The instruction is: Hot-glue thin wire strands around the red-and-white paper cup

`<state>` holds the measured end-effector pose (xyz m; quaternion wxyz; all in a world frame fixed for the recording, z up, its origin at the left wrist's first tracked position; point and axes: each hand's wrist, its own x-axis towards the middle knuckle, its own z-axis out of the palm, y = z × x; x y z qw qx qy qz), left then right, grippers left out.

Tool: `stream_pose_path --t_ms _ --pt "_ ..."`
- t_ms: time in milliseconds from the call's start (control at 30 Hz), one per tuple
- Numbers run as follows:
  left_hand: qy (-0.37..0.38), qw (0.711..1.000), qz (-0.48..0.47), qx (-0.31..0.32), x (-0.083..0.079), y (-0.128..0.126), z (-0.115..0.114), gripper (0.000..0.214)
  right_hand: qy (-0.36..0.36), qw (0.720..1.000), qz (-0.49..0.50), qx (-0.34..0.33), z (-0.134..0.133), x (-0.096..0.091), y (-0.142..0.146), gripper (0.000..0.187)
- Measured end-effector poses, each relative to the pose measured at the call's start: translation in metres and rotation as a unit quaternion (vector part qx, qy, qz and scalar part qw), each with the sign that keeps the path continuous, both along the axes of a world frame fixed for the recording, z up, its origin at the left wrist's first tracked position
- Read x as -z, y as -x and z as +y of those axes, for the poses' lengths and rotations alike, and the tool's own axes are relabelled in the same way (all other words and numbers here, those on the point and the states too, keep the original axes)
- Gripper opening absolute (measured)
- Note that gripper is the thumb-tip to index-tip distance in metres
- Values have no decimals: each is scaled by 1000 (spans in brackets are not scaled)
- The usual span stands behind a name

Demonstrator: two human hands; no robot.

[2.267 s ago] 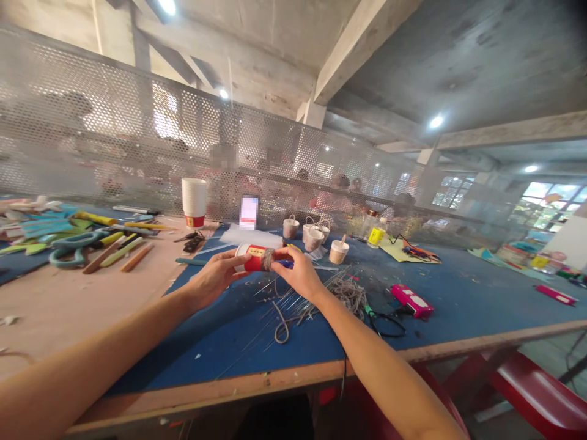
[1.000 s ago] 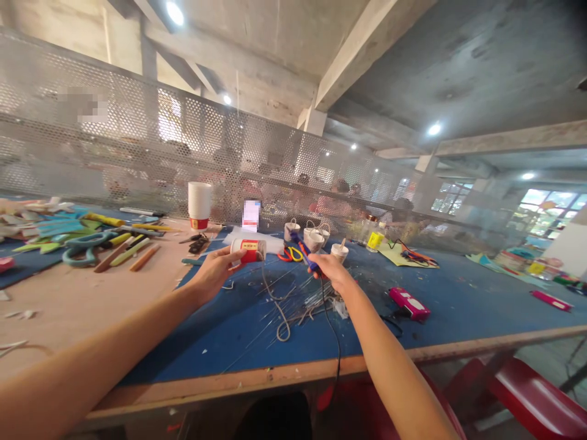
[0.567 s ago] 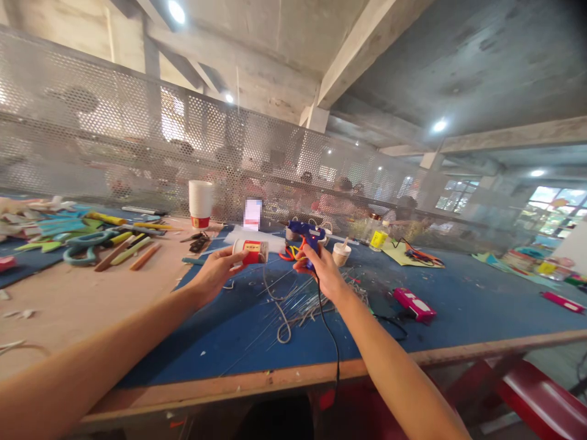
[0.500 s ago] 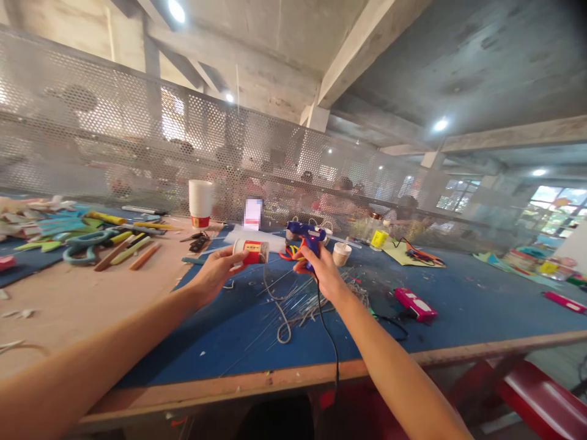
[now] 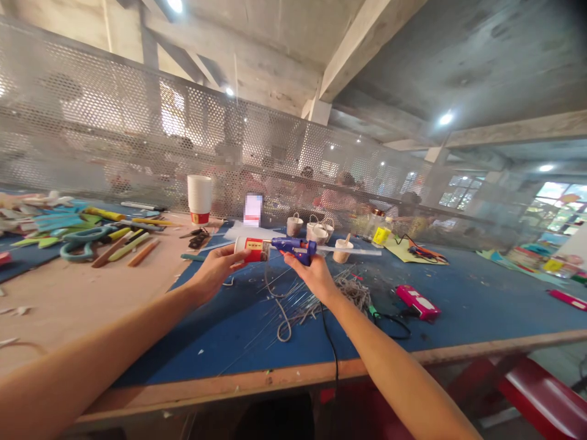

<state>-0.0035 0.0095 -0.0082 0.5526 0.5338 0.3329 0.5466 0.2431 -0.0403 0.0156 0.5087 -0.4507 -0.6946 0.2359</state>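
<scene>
My left hand is closed on a white-and-red paper cup, which lies on its side in the air above the table. In my right hand is a blue glue gun, its nozzle turned left and close to the cup's base end; whether it touches I cannot tell. A clear glue stick sticks out of the gun's back. A grey cord hangs from the cup down to the blue tabletop. The gun's black cable runs off the table's front edge.
Stacked paper cups, scissors and several clay-coloured sticks stand or lie left. Small cups with handles are behind the gun. Wire and cord scraps lie beneath my right hand; a pink device is right. A perforated screen backs the table.
My right hand has turned the glue gun from an angled pose to nearly level and brought its nozzle to the cup's end. My left hand and the cup have barely moved.
</scene>
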Motion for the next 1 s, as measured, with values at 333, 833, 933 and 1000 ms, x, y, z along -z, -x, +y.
stream_pose_path --t_ms 333,833,933,1000 --pt "-15 1000 -10 0 -6 -2 -5 40 -86 979 -168 72 5 14 0 42" --pt "-12 999 -2 -36 -6 -2 -5 39 -172 934 -287 126 8 18 -3 37" --pt "-15 1000 -7 -26 -7 -2 -5 38 -170 934 -291 121 9 20 -4 38" --pt "-15 1000 -6 -24 -7 -3 -5 38 -178 932 -294 117 9 20 -5 39"
